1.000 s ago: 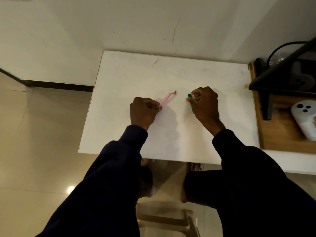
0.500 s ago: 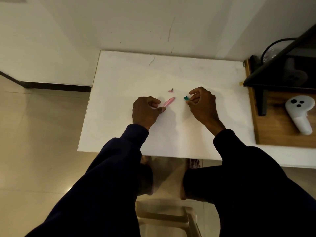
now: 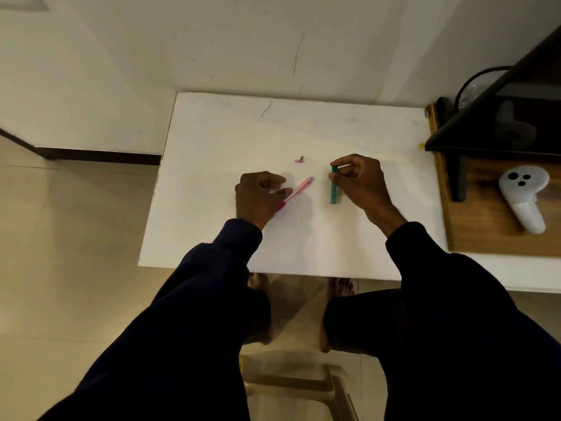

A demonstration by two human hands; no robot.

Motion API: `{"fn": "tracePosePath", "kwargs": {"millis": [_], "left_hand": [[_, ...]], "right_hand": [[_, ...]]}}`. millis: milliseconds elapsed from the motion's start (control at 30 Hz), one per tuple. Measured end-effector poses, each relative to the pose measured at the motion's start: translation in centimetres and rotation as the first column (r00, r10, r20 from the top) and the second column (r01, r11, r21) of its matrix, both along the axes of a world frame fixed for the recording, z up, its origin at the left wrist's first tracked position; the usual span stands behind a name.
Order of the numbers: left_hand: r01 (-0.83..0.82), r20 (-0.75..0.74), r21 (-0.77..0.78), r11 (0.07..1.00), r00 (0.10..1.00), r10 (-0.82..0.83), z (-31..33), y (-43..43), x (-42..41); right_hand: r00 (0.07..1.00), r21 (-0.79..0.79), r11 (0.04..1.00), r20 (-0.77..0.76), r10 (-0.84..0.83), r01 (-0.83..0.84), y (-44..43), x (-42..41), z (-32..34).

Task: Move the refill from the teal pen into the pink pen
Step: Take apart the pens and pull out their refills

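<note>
My left hand [image 3: 258, 196] grips the pink pen [image 3: 299, 190] near its lower end, and the barrel slants up to the right over the white table [image 3: 212, 177]. A small pink tip piece [image 3: 299, 160] lies loose on the table just beyond it. My right hand [image 3: 359, 182] pinches the teal pen [image 3: 334, 185] near its top between thumb and fingers. That pen stands almost upright with its lower end at the table. No refill is visible outside either pen.
A wooden board [image 3: 485, 235] at the right edge carries a white controller [image 3: 523, 199] and a black stand [image 3: 485, 123] with a cable. The wall runs close behind the table. The table's left and front edges drop to tiled floor, with a plastic stool [image 3: 297, 384] below.
The pink pen's tip piece came off and now lies on the table. My left hand drew the pink pen back. My right hand raised the teal pen more upright, showing more of its barrel.
</note>
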State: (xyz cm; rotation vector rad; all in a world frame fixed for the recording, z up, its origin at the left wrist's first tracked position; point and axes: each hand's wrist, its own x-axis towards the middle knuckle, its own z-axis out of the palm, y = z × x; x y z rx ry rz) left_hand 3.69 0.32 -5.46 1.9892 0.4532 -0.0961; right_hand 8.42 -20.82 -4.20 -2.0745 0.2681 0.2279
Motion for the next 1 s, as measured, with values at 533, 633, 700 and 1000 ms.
{"fn": "tracePosePath", "kwargs": {"millis": [533,633,700,1000], "left_hand": [[0.132,0.02,-0.284,0.95,0.991,-0.132,3.4,-2.9,-0.4],[0.159,0.031,-0.249,0.955,0.987,-0.156,3.2,-3.0,-0.4],[0.163,0.034,-0.215,0.963,0.987,-0.159,3.2,-3.1,-0.4],[0.186,-0.05,-0.108,0.977,0.98,-0.193,3.0,-3.9,0.2]], "right_hand": [[0.989,0.338,0.938,-0.087,0.118,-0.082,1.0,0.0,4.6],[0.986,0.324,0.945,-0.137,0.091,-0.043,1.1,0.1,4.6],[0.985,0.31,0.951,-0.167,0.054,0.0,1.2,0.1,4.6],[0.956,0.331,0.922,-0.272,-0.111,0.202,0.6,-0.1,3.8]]}}
